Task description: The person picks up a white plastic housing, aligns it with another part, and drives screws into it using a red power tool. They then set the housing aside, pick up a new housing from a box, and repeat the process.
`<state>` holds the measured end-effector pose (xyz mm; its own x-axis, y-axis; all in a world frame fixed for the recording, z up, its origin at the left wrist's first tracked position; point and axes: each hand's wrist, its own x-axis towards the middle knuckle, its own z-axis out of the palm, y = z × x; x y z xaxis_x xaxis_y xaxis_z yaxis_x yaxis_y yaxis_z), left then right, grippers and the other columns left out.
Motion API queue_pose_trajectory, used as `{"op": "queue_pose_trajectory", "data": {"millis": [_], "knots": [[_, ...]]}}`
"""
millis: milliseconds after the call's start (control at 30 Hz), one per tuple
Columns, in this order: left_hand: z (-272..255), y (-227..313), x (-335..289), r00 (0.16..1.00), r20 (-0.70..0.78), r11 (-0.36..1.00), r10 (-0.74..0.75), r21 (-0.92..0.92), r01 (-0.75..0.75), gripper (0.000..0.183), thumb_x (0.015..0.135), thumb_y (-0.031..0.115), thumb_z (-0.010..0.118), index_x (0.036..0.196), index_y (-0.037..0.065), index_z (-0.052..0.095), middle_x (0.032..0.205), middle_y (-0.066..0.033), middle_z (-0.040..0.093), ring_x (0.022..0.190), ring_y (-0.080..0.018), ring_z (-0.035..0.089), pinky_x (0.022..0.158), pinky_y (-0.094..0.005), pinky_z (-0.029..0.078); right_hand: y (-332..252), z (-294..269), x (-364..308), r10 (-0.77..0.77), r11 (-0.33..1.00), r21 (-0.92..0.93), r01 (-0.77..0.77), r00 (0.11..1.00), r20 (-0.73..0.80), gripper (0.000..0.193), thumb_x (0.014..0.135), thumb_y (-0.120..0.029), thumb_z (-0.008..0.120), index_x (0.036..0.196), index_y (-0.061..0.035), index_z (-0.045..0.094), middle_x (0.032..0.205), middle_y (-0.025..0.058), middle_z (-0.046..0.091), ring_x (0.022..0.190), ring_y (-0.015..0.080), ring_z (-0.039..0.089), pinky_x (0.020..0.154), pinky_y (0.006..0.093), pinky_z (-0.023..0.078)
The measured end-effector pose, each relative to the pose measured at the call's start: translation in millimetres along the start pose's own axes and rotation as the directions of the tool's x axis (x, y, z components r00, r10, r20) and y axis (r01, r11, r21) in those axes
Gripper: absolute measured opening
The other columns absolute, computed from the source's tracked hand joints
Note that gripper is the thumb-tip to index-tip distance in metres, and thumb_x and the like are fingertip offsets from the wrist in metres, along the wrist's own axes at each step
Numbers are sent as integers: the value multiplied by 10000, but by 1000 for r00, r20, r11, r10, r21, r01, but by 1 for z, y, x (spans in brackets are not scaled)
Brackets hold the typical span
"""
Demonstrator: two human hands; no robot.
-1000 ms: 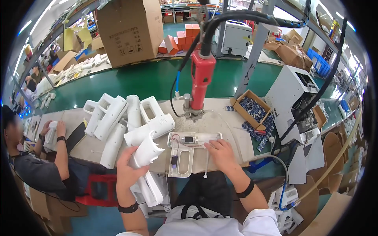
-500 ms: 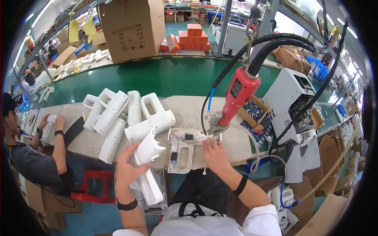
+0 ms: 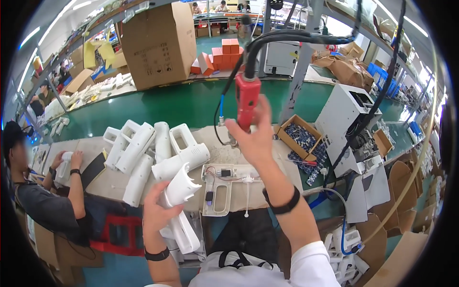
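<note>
Our left hand [image 3: 157, 213] has its fingers wrapped around a white shell [image 3: 180, 185], tilted over the counter's near edge. Our right hand [image 3: 256, 143], blurred, has its fingers spread about the red tool [image 3: 246, 98]; we cannot tell whether they touch it. Just right of the shell, a half casing [image 3: 238, 172] with wires inside lies on the counter [image 3: 282, 191]. To the left we see more white housings [image 3: 186, 160]; to the far right, a box [image 3: 290, 147] of small blue parts [image 3: 302, 136], then a grey machine [image 3: 334, 124].
</note>
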<state>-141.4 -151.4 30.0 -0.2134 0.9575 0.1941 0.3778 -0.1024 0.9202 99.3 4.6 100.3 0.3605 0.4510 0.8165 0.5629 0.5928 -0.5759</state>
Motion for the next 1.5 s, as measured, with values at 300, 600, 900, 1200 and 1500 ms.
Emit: {"op": "queue_pose_trajectory", "data": {"millis": [300,600,900,1200,1500], "knots": [[52,39,32,909,232,769,347,484,-418,586,555,165,763,1113,62,617,1105,-158,598,1036,-318,571,910,-410,442,17,-54,42,157,944,278,-180,982,103,348,716,-35,619,1054,-12,542,738,50,613,623,111,570,607,266,472],[160,32,89,755,613,505,233,587,-632,575,573,263,747,1117,122,624,1132,-79,611,1085,-270,552,930,-455,377,16,-131,51,273,908,298,-294,956,109,234,755,19,643,981,15,583,837,17,609,731,64,545,670,218,453],[167,18,98,800,592,615,95,597,-515,617,571,269,748,1156,115,624,1151,-103,615,1079,-292,568,926,-434,416,22,-134,51,151,914,361,-186,981,122,244,747,-7,640,986,26,598,715,-4,595,639,20,516,573,201,436],[170,5,98,788,609,646,91,566,-512,582,565,261,746,1111,88,642,1100,-117,631,1029,-309,589,904,-404,458,28,-132,47,106,918,368,-147,986,130,249,739,-26,648,981,12,607,714,16,610,612,32,528,570,208,447],[172,16,99,800,599,680,31,574,-456,617,570,277,747,1143,84,621,1119,-118,622,1053,-313,576,910,-412,457,27,-132,44,73,932,345,-107,991,112,271,724,-21,657,988,18,611,721,41,621,615,51,555,573,216,460]]}}
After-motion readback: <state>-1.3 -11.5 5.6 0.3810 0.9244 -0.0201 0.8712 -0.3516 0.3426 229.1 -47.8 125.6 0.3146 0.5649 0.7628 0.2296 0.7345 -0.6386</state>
